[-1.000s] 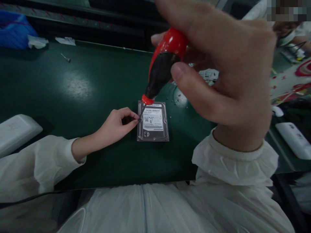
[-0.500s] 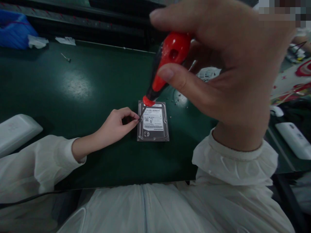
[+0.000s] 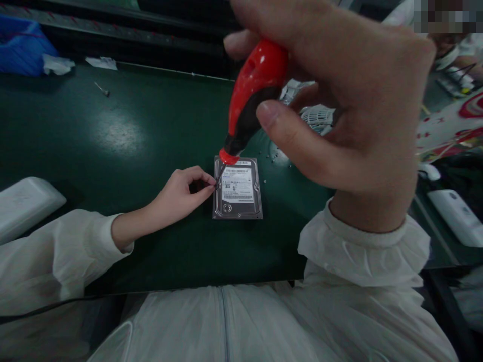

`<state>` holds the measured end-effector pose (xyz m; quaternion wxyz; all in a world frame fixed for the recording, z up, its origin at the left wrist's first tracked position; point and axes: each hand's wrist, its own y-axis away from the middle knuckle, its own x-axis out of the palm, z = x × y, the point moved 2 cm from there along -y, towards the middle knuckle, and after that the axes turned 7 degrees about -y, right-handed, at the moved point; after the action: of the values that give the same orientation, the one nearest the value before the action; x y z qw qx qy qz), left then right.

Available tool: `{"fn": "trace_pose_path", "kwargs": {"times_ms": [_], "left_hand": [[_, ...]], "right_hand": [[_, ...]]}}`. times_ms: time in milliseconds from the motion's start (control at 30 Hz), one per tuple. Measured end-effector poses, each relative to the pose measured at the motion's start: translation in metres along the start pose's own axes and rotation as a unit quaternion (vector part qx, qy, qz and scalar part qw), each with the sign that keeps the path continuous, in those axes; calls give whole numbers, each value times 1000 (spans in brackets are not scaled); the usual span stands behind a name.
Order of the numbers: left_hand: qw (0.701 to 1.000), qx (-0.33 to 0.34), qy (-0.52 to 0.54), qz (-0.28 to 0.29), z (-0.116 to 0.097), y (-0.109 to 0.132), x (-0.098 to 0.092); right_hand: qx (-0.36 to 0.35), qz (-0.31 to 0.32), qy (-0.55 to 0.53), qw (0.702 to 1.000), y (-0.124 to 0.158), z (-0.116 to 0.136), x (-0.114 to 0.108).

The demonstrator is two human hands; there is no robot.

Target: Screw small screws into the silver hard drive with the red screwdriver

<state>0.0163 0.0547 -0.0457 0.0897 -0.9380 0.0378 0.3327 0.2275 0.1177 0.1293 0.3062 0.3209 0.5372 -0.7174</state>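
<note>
A hard drive (image 3: 241, 210) with a white label lies flat on the green table. My right hand (image 3: 350, 95) is large and near the camera, its fingers wrapped round the red and black handle of a screwdriver (image 3: 251, 95). The tool slants down to the left, and its thin shaft reaches the drive's left edge. There, the thumb and forefinger of my left hand (image 3: 184, 193) pinch the shaft close to its tip. Whether a screw sits under the tip is hidden by the fingertips.
Several small screws (image 3: 277, 155) lie right of the drive. White grille-like parts (image 3: 317, 116) show behind my right hand. A blue bag (image 3: 22, 48) is at the far left, a white case (image 3: 30, 206) at the left edge. A white device (image 3: 456, 216) lies right. Another person is at the upper right.
My right hand has shifted slightly left and turned the screwdriver handle, so more of its black side faces me. My left hand and the hard drive stay in place.
</note>
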Motion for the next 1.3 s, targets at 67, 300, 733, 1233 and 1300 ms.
{"fn": "trace_pose_path", "kwargs": {"times_ms": [67,300,733,1233,1300], "left_hand": [[1000,0,0,-1,0,0,0],[1000,1,-5,-2,0,0,0],[1000,-8,-6,3,0,1,0],[1000,1,-1,1,-1,0,0],[1000,-3,1,3,0,0,0]], "right_hand": [[-8,-14,3,1000,1,-1,-1],[5,-10,8,1000,-2,-2,0],[17,-10,10,1000,1,0,-1],[6,12,77,997,5,-4,3],[-11,29,91,995,8,-7,2]]}}
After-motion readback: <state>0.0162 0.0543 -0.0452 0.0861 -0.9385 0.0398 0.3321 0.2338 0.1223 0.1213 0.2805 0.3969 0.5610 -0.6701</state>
